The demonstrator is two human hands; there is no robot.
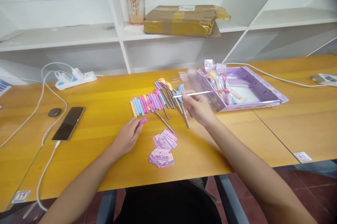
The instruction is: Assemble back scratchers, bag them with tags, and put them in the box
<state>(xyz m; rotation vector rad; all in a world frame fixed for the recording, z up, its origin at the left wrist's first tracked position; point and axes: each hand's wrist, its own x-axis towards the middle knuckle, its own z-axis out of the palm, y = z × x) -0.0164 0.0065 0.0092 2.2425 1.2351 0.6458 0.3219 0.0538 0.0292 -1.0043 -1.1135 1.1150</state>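
My left hand (126,135) is closed around a pink handle sleeve (143,121), whose end sticks out past the fingers. My right hand (198,107) pinches the metal rod of a back scratcher (201,93); its pink head points right, over the edge of the purple box (252,104). Between my hands lie several loose back scratchers (165,122) with metal rods and pink, yellow, blue and purple hand-shaped heads. A row of coloured handle sleeves (139,105) lies left of them. Small printed cards (163,148) are spread in front.
Bagged back scratchers (219,81) rest in the box's left part, with clear plastic bags (193,78) beside it. At left are a phone (68,124) on a cable, a black mouse-like object (54,112) and a power strip (76,79). A bottle (135,4) and taped carton (181,22) stand on the shelf.
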